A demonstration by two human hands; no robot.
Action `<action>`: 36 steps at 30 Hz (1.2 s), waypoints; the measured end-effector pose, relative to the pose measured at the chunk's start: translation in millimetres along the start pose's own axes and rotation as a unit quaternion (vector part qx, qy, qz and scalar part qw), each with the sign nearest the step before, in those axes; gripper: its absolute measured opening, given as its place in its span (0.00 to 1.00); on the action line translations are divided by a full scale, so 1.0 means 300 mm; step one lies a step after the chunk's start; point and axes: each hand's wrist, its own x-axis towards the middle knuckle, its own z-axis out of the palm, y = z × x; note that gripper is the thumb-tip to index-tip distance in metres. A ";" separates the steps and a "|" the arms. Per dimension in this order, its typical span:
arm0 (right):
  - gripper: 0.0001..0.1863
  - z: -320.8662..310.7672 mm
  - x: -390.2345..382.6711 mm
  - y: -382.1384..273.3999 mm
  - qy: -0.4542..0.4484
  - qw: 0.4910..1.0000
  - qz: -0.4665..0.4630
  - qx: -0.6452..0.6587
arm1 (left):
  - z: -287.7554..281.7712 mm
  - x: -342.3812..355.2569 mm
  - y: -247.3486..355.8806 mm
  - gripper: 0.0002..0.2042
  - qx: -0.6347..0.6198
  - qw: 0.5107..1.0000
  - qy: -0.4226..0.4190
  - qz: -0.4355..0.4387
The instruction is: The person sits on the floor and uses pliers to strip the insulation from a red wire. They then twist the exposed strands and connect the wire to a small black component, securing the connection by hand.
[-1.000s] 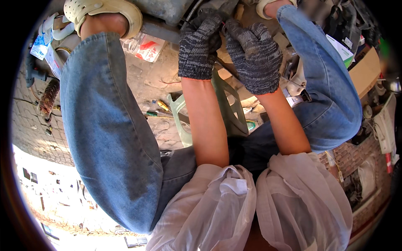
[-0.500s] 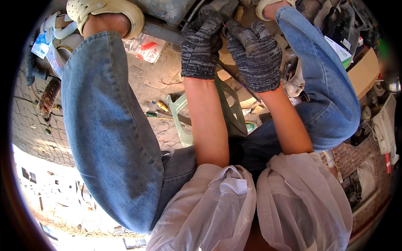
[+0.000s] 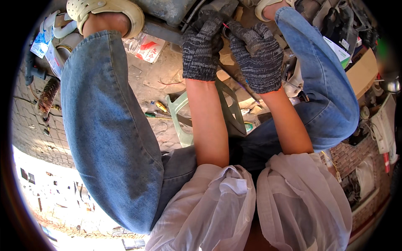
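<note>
A red wire (image 3: 225, 25), some open floor (image 3: 161, 69)
My right grip (image 3: 257, 56) pinched the wire; for my left grip (image 3: 202, 48), I couldn't tell. Floor opened left of the stool (image 3: 175, 117); the box's (image 3: 363, 75) inside was hidden.

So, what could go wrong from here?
The gloved left hand and right hand could fumble the thin red piece between them. Bare ankles show above the cream clogs, so something dropped might hurt. The small yellow object lying near the green stool could be stepped on.
</note>
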 end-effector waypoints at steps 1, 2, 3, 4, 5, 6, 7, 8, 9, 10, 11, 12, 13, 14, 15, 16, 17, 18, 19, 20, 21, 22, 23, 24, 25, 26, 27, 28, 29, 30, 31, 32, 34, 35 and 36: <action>0.11 0.000 0.001 0.001 0.004 1.000 -0.002 -0.001 | 0.000 -0.001 -0.003 0.11 -0.001 1.000 0.000 0.000; 0.11 0.001 0.001 0.001 0.008 1.000 -0.003 -0.002 | -0.002 0.000 -0.004 0.11 -0.001 1.000 0.000 0.002; 0.11 0.000 0.001 0.003 0.012 1.000 -0.005 -0.004 | 0.000 0.004 -0.005 0.11 0.001 1.000 -0.001 0.003; 0.11 0.000 0.001 0.005 0.012 1.000 -0.009 0.000 | -0.001 0.006 -0.007 0.11 0.003 1.000 -0.001 0.005; 0.11 -0.002 0.005 0.008 0.011 1.000 -0.013 0.004 | -0.002 0.009 -0.007 0.11 0.010 1.000 0.000 0.009; 0.11 -0.004 0.008 0.011 0.011 1.000 -0.016 0.007 | -0.001 0.011 -0.010 0.11 0.016 1.000 0.001 0.011; 0.11 -0.005 0.013 0.016 0.008 1.000 -0.015 0.016 | 0.003 0.013 -0.011 0.10 0.031 0.999 0.005 0.024; 0.11 -0.007 0.017 0.021 0.006 1.000 -0.014 0.024 | 0.006 0.012 -0.016 0.10 0.022 0.999 0.010 0.031; 0.11 -0.007 0.021 0.025 0.004 0.999 -0.012 0.033 | 0.009 0.009 -0.022 0.10 0.014 0.999 0.015 0.037; 0.11 -0.009 0.026 0.026 -0.002 0.999 -0.018 0.028 | 0.013 0.008 -0.027 0.10 0.005 0.999 0.019 0.043; 0.11 -0.010 0.031 0.025 -0.008 0.999 -0.024 0.024 | 0.015 0.005 -0.031 0.10 -0.006 0.999 0.021 0.047; 0.11 -0.011 0.034 0.023 -0.013 0.999 -0.030 0.020 | 0.014 0.002 -0.035 0.10 -0.016 0.998 0.022 0.051; 0.11 -0.015 0.035 0.018 -0.025 0.999 -0.020 0.017 | 0.013 0.001 -0.037 0.10 -0.026 0.998 0.023 0.055; 0.12 -0.022 0.033 0.011 -0.038 0.999 -0.009 0.013 | 0.013 0.000 -0.040 0.10 -0.033 0.998 0.025 0.049; 0.12 -0.026 0.033 0.006 -0.050 0.999 0.001 0.010 | 0.014 -0.001 -0.044 0.11 -0.040 0.998 0.028 0.044; 0.12 -0.024 0.031 0.009 -0.039 0.999 -0.010 0.004 | 0.018 -0.006 -0.045 0.11 -0.046 0.998 0.031 0.038; 0.12 -0.020 0.029 0.014 -0.027 0.999 -0.021 -0.002 | 0.026 -0.009 -0.047 0.11 -0.049 0.997 0.040 0.046; 0.12 -0.018 0.027 0.016 -0.016 0.999 -0.031 -0.008 | 0.037 -0.009 -0.050 0.11 -0.053 0.996 0.049 0.055; 0.12 -0.019 0.027 0.013 -0.020 0.999 -0.024 -0.007 | 0.045 -0.011 -0.052 0.11 -0.058 0.995 0.059 0.062; 0.12 -0.022 0.027 0.007 -0.025 1.000 -0.016 -0.007 | 0.044 -0.010 -0.057 0.10 -0.052 0.994 0.063 0.067; 0.12 -0.024 0.027 0.004 -0.029 1.000 -0.008 -0.006 | 0.042 -0.009 -0.063 0.10 -0.047 0.994 0.068 0.071; 0.13 -0.022 0.026 0.007 -0.029 0.999 -0.012 -0.009 | 0.045 -0.008 -0.060 0.09 -0.041 0.994 0.072 0.076; 0.13 -0.018 0.022 0.015 -0.028 0.999 -0.017 -0.012 | 0.047 -0.009 -0.057 0.09 -0.050 0.994 0.065 0.074; 0.13 -0.017 0.021 0.020 -0.028 0.999 -0.021 -0.014 | 0.049 -0.012 -0.053 0.08 -0.058 0.994 0.059 0.072; 0.13 -0.020 0.021 0.022 -0.025 0.999 -0.036 -0.029 | 0.050 -0.014 -0.048 0.08 -0.067 0.994 0.054 0.071; 0.13 -0.023 0.022 0.023 -0.021 0.998 -0.050 -0.044 | 0.050 -0.012 -0.048 0.07 -0.072 0.993 0.049 0.074; 0.13 -0.025 0.023 0.022 -0.018 0.996 -0.065 -0.058 | 0.051 -0.009 -0.049 0.07 -0.078 0.993 0.045 0.077; 0.13 -0.027 0.025 0.020 -0.017 0.996 -0.071 -0.049 | 0.053 -0.009 -0.050 0.07 -0.083 0.993 0.041 0.079; 0.13 -0.030 0.029 0.016 -0.015 0.996 -0.077 -0.040 | 0.053 -0.010 -0.049 0.07 -0.079 0.993 0.044 0.077; 0.13 -0.031 0.030 0.015 -0.014 0.996 -0.082 -0.031 | 0.053 -0.011 -0.048 0.07 -0.075 0.993 0.047 0.076; 0.13 -0.029 0.026 0.017 -0.016 0.997 -0.064 -0.029 | 0.058 -0.013 -0.045 0.07 -0.071 0.994 0.049 0.072; 0.13 -0.022 0.017 0.021 -0.018 0.998 -0.045 -0.027 | 0.062 -0.017 -0.041 0.07 -0.072 0.994 0.051 0.067; 0.13 -0.020 0.015 0.019 -0.022 0.999 -0.030 -0.027 | 0.065 -0.025 -0.033 0.08 -0.075 0.994 0.057 0.059; 0.12 -0.022 0.018 0.012 -0.023 0.999 -0.034 -0.029 | 0.060 -0.017 -0.047 0.08 -0.102 0.990 0.056 0.076; 0.12 -0.020 0.021 0.005 -0.025 0.999 -0.038 -0.031 | 0.050 -0.002 -0.073 0.08 -0.129 0.986 0.056 0.093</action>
